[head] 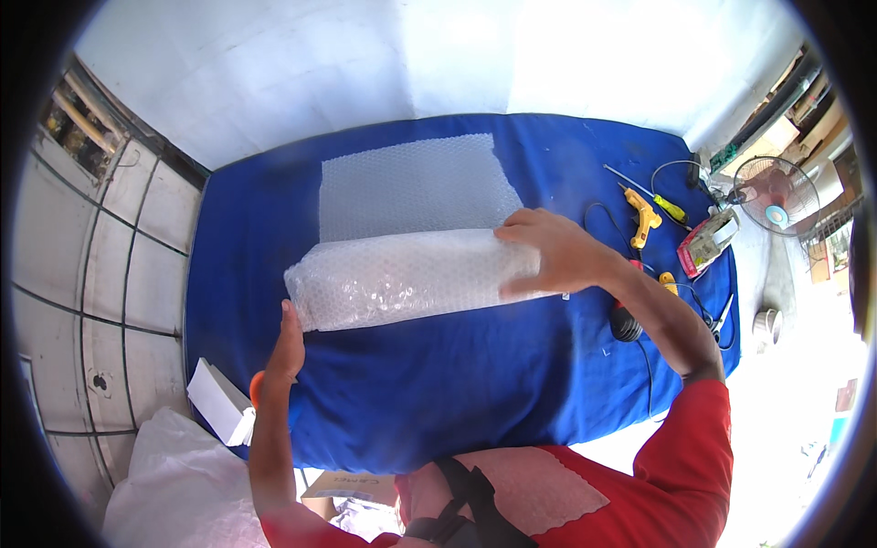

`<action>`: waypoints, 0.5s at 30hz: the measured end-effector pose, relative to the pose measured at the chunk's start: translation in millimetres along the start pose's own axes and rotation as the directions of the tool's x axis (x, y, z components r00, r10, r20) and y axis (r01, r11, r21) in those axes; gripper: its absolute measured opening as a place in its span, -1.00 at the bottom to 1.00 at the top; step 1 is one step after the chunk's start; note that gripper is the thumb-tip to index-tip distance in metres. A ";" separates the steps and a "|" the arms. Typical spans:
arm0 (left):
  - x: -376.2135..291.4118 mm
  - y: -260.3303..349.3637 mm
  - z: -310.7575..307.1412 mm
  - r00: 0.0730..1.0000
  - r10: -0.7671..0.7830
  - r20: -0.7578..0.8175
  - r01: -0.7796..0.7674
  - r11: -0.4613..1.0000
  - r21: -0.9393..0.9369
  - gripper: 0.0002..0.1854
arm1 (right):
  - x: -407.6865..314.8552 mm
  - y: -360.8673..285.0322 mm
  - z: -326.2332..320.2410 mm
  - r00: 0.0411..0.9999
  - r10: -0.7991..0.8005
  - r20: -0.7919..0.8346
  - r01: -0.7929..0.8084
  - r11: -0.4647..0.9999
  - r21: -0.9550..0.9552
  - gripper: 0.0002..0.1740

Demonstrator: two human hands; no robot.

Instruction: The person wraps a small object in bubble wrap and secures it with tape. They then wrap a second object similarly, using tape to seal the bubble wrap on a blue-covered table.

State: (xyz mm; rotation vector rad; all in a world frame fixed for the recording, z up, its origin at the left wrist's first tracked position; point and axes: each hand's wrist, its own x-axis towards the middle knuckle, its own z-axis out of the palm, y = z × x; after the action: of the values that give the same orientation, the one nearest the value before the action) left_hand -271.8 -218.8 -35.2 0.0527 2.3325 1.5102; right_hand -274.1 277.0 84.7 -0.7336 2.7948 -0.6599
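Observation:
A long bundle rolled in clear bubble wrap (404,281) lies across the blue cloth in front of me. From its far side a flat, loose sheet of bubble wrap (414,185) stretches away. My right hand (558,253) grips the bundle's right end, fingers on the far edge and thumb on the near side. At the lower left corner, my left hand (288,346) is seen edge-on, close against the end. Its fingers are mostly hidden, so its hold is unclear. What the wrap encloses cannot be made out.
The table's blue cloth (438,390) carries a yellow glue gun (642,218), a screwdriver (670,208), a box (708,241), scissors (721,322) and a black-and-red tool (623,322) with cords at right. A white box (220,403) lies at left. A fan (776,196) stands beyond the right edge.

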 end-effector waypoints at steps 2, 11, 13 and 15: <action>2.2 3.3 2.7 0.999 0.019 -0.030 -0.020 0.999 -0.028 -0.19 | 5.3 3.1 2.5 1.000 0.008 -0.011 -0.009 0.990 -0.140 -0.14; -3.8 52.8 9.6 0.891 0.035 -0.452 -0.018 0.999 0.041 -0.02 | 113.5 27.3 -7.8 0.838 -0.193 -0.509 0.010 0.940 -0.340 -0.41; -15.5 61.4 9.8 0.849 0.108 -0.517 -0.052 0.991 0.121 -0.03 | 136.8 25.2 -14.4 0.981 0.177 -0.073 -0.192 0.898 -0.395 -0.33; -28.3 67.5 10.5 0.831 0.140 -0.539 -0.075 0.987 0.141 -0.05 | 154.6 34.7 -18.4 0.984 0.155 -0.090 -0.179 0.812 -0.556 -0.18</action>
State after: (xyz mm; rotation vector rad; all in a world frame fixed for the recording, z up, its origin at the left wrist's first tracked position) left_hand -253.0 -187.1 28.8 -0.2610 2.9084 1.6030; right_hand -427.2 233.2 76.2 -0.5421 3.0618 0.2115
